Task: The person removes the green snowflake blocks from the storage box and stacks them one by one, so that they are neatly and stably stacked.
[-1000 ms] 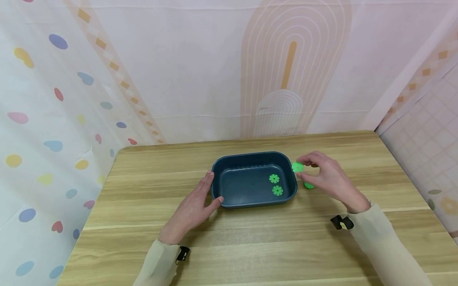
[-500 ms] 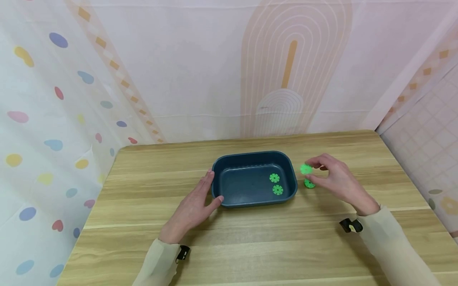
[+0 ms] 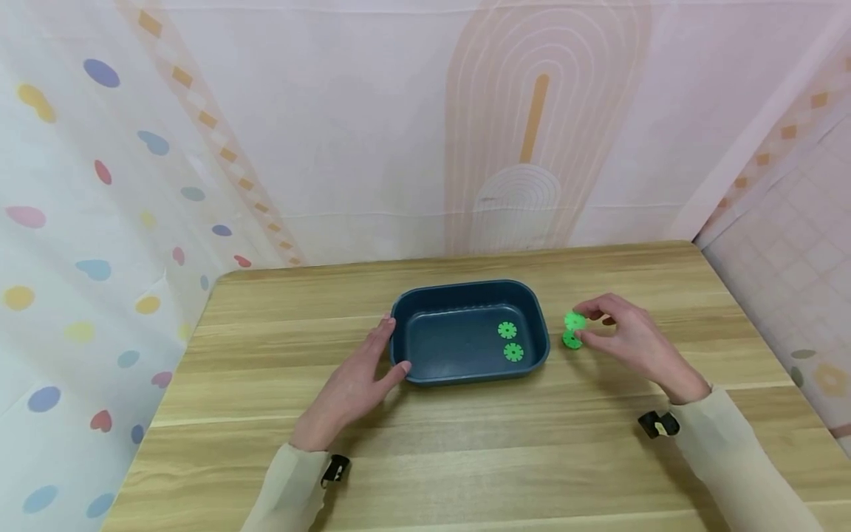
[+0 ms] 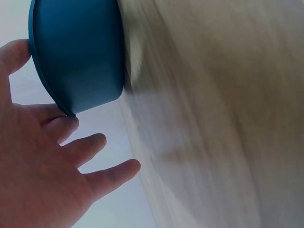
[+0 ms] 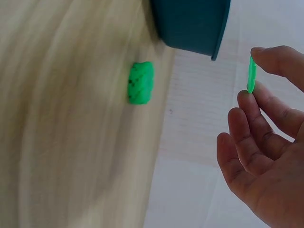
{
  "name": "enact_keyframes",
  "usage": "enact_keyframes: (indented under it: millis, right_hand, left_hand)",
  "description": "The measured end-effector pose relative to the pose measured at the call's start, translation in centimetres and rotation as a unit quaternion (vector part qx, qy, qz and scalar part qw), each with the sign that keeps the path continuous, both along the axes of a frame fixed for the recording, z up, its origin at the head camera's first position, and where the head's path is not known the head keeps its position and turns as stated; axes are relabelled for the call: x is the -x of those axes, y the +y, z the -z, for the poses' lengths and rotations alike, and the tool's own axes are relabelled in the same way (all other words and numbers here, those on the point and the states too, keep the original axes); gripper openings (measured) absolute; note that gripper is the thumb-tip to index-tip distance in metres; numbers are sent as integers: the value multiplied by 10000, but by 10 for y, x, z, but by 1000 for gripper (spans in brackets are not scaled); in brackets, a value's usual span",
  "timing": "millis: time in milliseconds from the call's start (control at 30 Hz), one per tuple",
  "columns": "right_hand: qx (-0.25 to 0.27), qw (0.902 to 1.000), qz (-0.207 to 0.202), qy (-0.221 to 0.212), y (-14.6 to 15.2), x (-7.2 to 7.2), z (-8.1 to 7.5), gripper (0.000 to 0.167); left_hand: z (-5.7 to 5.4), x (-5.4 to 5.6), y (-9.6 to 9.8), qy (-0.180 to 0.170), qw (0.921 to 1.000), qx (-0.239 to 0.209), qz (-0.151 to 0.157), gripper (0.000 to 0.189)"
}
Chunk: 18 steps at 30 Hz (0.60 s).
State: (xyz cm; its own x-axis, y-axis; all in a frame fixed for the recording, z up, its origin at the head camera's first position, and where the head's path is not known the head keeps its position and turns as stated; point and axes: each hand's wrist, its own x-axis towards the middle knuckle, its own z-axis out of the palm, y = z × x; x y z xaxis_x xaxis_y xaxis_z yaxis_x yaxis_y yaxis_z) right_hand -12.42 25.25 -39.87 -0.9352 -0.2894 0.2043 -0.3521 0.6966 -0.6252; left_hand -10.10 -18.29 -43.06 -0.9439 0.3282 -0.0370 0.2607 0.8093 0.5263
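Observation:
A dark blue rectangular tub [image 3: 459, 374] stands on the table with two green notched discs lying in its right part, one disc [image 3: 507, 330] behind the other disc [image 3: 513, 352]. My left hand [image 3: 352, 388] rests against the tub's left end, thumb at the near corner and fingers fairly straight along the rim. To the right of the tub, my right hand [image 3: 628, 336] pinches a green notched disc [image 5: 251, 73] on edge between thumb and fingertips. A short stack of green discs [image 5: 140, 83] sits on the table below it, partly overlapped by the held disc in the head view.
The wood-grain table [image 3: 425, 458] reaches back to a patterned cloth backdrop [image 3: 352, 148]. Another cloth with coloured dots [image 3: 100, 318] hangs at the left. Dark clips [image 3: 658, 424] are worn near both cuffs.
My right hand has moved from the tub's right rim rightward and slightly down toward the stack, still pinching the disc. The left hand and tub have stayed in place.

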Motion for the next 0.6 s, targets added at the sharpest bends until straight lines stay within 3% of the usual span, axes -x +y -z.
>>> enact_keyframes:
  millis: [300,600]
  right_hand:
    - [28,9996,-59,-281,7,2,9,32]
    - [-7,9994,-128,-307,11,5,16,29]
  left_hand:
    - [-2,1,-5,53,9994,-328,86,76]
    - [-3,3,-5,-39,9997,-239,58,76]
